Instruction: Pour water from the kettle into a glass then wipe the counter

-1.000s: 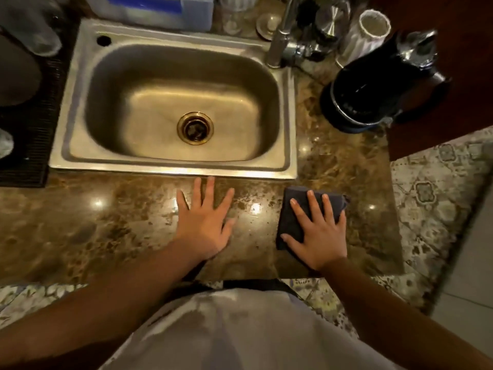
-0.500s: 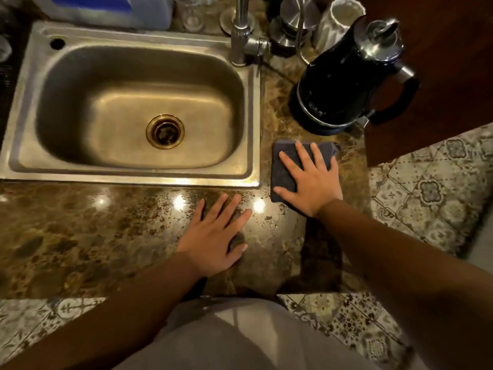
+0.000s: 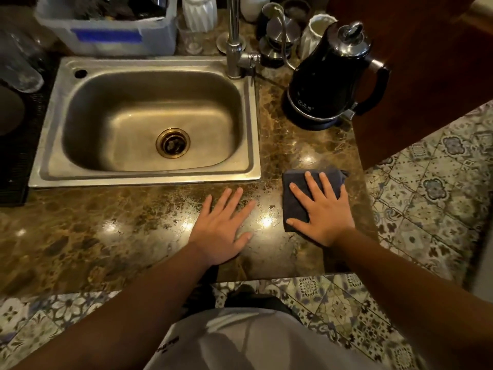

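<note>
A folded dark blue cloth [image 3: 294,200] lies on the brown marble counter [image 3: 120,225], right of the sink's front corner. My right hand [image 3: 321,209] presses flat on it with straight, spread fingers. Flat on the bare counter to its left rests my left hand [image 3: 222,227], fingers spread, just in front of the sink rim. The black kettle [image 3: 328,78] with a chrome lid stands upright on its base at the back right, well beyond the cloth. A clear glass [image 3: 190,38] stands behind the sink, left of the tap.
The steel sink [image 3: 48,145] fills the middle left, its tap [image 3: 234,44] at the back right corner. A plastic bin [image 3: 112,36], white ribbed cups [image 3: 200,12] and a metal pot [image 3: 277,36] crowd the back. The counter ends at the right by a wooden panel [image 3: 426,76]; tiled floor lies beyond.
My right hand has slid the cloth back toward me, away from the kettle, after pushing it forward before. My left hand stayed flat on the counter.
</note>
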